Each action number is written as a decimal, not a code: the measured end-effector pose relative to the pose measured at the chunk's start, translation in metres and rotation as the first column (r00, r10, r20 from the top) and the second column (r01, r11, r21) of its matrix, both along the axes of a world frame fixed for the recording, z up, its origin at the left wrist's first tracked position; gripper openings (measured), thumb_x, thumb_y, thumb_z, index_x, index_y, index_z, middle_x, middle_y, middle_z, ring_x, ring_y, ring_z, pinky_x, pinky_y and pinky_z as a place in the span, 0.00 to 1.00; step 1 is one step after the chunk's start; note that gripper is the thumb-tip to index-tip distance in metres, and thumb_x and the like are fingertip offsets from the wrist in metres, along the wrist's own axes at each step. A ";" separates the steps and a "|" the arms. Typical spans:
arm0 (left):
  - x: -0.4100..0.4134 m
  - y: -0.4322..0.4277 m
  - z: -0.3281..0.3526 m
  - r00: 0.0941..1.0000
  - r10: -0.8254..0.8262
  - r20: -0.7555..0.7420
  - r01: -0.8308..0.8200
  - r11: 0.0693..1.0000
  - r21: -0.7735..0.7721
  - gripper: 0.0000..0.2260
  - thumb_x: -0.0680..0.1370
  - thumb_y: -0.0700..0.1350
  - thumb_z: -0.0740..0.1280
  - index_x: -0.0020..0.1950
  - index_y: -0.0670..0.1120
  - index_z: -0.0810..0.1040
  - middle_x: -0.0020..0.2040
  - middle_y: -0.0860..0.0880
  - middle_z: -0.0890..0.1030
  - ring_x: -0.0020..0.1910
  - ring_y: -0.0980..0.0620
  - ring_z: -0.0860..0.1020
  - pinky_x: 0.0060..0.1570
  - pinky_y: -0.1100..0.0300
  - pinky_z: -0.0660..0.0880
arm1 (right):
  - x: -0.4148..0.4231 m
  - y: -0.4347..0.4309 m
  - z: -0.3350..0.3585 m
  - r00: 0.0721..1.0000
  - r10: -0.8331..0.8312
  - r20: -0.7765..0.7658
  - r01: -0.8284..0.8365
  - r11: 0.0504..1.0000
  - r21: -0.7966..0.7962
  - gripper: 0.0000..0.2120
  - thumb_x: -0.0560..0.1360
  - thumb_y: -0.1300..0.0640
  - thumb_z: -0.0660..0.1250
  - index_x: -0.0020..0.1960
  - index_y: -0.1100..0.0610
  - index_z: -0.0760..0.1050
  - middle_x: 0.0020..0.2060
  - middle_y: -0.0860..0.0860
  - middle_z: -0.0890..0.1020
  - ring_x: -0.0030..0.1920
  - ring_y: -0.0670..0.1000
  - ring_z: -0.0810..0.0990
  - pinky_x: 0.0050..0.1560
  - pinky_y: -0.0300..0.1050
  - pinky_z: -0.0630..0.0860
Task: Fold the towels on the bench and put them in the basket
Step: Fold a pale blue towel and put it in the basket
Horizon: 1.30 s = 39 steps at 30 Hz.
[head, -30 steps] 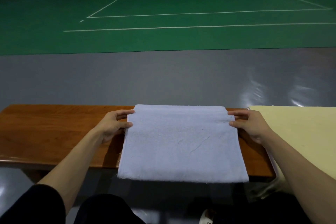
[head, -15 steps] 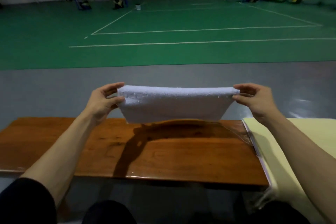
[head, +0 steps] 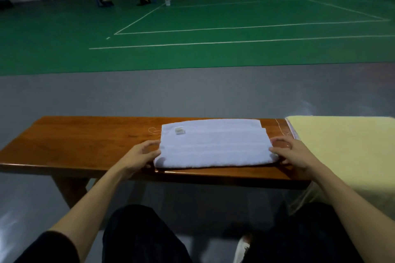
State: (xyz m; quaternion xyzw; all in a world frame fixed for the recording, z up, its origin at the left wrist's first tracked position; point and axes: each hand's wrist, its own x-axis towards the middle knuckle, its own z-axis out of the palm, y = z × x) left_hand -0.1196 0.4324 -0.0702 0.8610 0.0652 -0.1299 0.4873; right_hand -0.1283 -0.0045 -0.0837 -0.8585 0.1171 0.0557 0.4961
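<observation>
Bench (head: 85,141): wood, runs L–R in front of the knees.
Yellow towel (head: 342,151): spread over bench's R end.
White towel (head: 213,145): folded flat on bench, btwn both hands, apart from yellow one.
Left hand (head: 139,156): grips towel's L edge, near corner.
Right hand (head: 295,153): grips R edge, near corner.
Tag (head: 179,130): on towel top, far-L.

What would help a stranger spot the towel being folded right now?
Look at the wooden bench before the green court. Between the left hand and right hand lies the towel, folded flat. It is white with a small tag, unlike the pale yellow cloth to its right.
</observation>
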 end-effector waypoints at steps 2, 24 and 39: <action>0.007 -0.004 0.002 0.999 0.034 -0.026 -0.033 0.999 0.032 0.20 0.79 0.48 0.65 0.70 0.52 0.69 0.66 0.48 0.73 0.56 0.49 0.75 0.45 0.59 0.75 | 0.013 0.003 -0.004 0.997 -0.067 -0.030 0.065 0.995 -0.082 0.18 0.77 0.48 0.67 0.65 0.51 0.71 0.59 0.53 0.77 0.52 0.56 0.78 0.41 0.45 0.76; 0.098 -0.032 0.002 1.000 0.027 0.003 -0.027 0.984 0.178 0.12 0.79 0.39 0.65 0.61 0.47 0.78 0.60 0.45 0.76 0.52 0.51 0.75 0.48 0.60 0.76 | 0.091 0.008 -0.019 0.992 -0.071 0.105 0.069 0.997 0.016 0.04 0.73 0.59 0.72 0.45 0.50 0.81 0.47 0.50 0.82 0.50 0.53 0.79 0.52 0.50 0.79; 0.109 -0.016 -0.002 0.990 -0.078 0.116 0.049 0.972 0.231 0.04 0.78 0.37 0.66 0.46 0.45 0.78 0.45 0.44 0.81 0.45 0.46 0.76 0.44 0.54 0.74 | 0.098 0.003 -0.016 0.976 -0.082 0.200 0.096 0.993 -0.065 0.02 0.73 0.62 0.72 0.44 0.56 0.82 0.41 0.48 0.82 0.44 0.48 0.79 0.44 0.41 0.74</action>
